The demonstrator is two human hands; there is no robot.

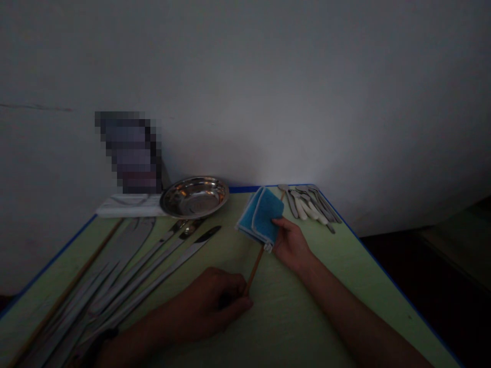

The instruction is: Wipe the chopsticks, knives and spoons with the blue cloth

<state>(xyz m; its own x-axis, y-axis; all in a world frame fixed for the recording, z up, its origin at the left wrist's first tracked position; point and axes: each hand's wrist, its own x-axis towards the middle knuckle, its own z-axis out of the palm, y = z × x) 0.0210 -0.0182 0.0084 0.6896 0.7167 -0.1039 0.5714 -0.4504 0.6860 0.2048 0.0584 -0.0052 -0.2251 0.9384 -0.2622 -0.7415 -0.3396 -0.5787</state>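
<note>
In the middle of the view, my left hand (217,301) pinches the near end of a thin wooden chopstick (254,270) between thumb and fingers. My right hand (291,243) is closed on a folded blue cloth (264,214) with pale edging, thumb on its face. The cloth lies over the middle of the chopstick, whose far tip pokes out above it. How tightly the cloth wraps the stick is hidden. A dark band circles my left wrist.
Large metal utensils (153,276) and a long wooden stick (72,281) lie at the left. Behind stand a shiny steel bowl (195,197), a white object (128,205) and a blurred-out upright item (134,153). Several spoons (310,202) lie at the back right, near the wall.
</note>
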